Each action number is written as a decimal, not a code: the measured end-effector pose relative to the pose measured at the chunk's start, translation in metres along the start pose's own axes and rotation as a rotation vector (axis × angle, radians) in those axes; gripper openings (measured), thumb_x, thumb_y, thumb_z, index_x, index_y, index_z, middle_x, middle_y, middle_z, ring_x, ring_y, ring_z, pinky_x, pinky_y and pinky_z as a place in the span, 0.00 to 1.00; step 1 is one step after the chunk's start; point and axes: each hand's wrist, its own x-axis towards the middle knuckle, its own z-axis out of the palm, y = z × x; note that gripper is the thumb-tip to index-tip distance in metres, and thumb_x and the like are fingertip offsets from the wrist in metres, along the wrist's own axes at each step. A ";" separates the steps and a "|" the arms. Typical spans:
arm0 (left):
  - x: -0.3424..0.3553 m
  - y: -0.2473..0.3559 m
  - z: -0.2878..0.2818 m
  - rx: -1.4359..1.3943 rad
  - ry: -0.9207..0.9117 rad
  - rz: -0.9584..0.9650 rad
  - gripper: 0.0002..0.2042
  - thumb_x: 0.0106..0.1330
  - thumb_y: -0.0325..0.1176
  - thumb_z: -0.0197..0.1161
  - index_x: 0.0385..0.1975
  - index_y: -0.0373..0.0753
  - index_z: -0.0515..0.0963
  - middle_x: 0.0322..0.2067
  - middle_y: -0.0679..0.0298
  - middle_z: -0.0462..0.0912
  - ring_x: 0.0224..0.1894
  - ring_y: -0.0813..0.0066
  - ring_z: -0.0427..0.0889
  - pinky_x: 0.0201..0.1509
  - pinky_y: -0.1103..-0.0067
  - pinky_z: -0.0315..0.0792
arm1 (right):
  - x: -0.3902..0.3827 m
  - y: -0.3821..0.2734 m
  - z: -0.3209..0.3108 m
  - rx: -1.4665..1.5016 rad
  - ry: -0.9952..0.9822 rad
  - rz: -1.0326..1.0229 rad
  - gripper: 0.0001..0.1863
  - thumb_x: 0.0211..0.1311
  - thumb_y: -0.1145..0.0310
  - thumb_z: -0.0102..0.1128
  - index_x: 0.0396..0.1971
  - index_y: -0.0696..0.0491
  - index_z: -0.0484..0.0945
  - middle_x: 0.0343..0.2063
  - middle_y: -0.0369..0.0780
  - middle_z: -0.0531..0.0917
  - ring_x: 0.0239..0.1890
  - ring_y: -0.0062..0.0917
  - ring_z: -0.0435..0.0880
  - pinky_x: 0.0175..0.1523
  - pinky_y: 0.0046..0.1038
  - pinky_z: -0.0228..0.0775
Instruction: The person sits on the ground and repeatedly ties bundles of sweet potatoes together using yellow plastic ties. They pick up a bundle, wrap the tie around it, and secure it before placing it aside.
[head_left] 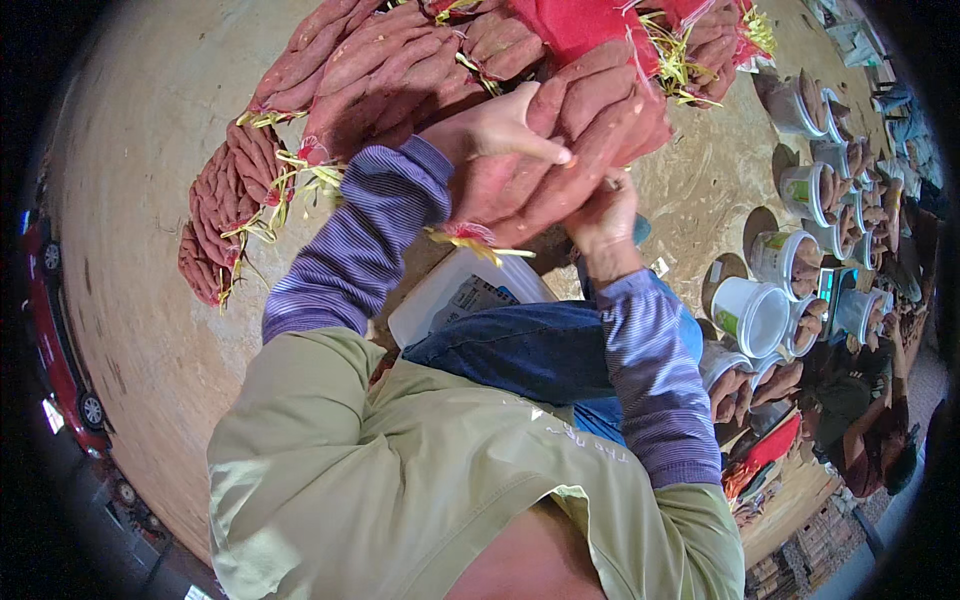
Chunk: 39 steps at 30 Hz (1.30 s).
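Note:
In front of me is a red mesh bag of sweet potatoes (570, 165), tilted, with a pale yellow tie at its near end. My left hand (505, 130) grips its left side, thumb stretched across the top. At the right side of the bag, my right hand (607, 215) is closed on its edge; its fingertips are partly hidden by the bag. Other filled bags of sweet potatoes (385, 75) lie just beyond my left hand. A flat piece of red mesh (570, 25) shows at the far side of the held bag.
Several white buckets (750, 315) stand on the right, many with sweet potatoes. Smaller filled bags (230, 205) lie left on the concrete floor (150, 250). A white plastic container (465, 295) is by my knees. Another person (870, 430) is at the far right; a red car (65, 340) stands at left.

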 end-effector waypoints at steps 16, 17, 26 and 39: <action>-0.007 -0.096 -0.008 0.088 -0.045 -0.235 0.46 0.43 0.33 0.71 0.65 0.33 0.55 0.58 0.56 0.67 0.62 0.70 0.64 0.64 0.77 0.59 | 0.039 0.065 -0.037 -0.100 0.061 0.264 0.43 0.60 0.31 0.42 0.63 0.51 0.62 0.62 0.45 0.67 0.63 0.41 0.65 0.64 0.51 0.56; -0.007 -0.092 -0.008 0.096 -0.035 -0.258 0.46 0.43 0.33 0.71 0.65 0.33 0.55 0.58 0.57 0.67 0.61 0.70 0.64 0.64 0.77 0.59 | 0.038 0.061 -0.040 -0.123 0.085 0.338 0.42 0.59 0.31 0.44 0.63 0.50 0.62 0.62 0.45 0.67 0.62 0.41 0.66 0.64 0.49 0.58; -0.051 -0.077 -0.027 0.143 0.111 -0.296 0.45 0.41 0.32 0.71 0.65 0.38 0.57 0.56 0.59 0.68 0.58 0.71 0.67 0.63 0.76 0.62 | 0.041 0.091 -0.034 -0.364 0.060 0.409 0.42 0.55 0.35 0.58 0.64 0.46 0.61 0.62 0.42 0.66 0.64 0.35 0.62 0.64 0.48 0.58; -0.060 -0.116 -0.001 0.990 0.561 -0.155 0.32 0.54 0.39 0.65 0.60 0.35 0.65 0.54 0.46 0.70 0.56 0.46 0.69 0.61 0.62 0.64 | 0.105 0.115 -0.028 -0.486 0.017 0.373 0.44 0.58 0.50 0.64 0.67 0.43 0.48 0.60 0.41 0.67 0.58 0.37 0.70 0.56 0.48 0.67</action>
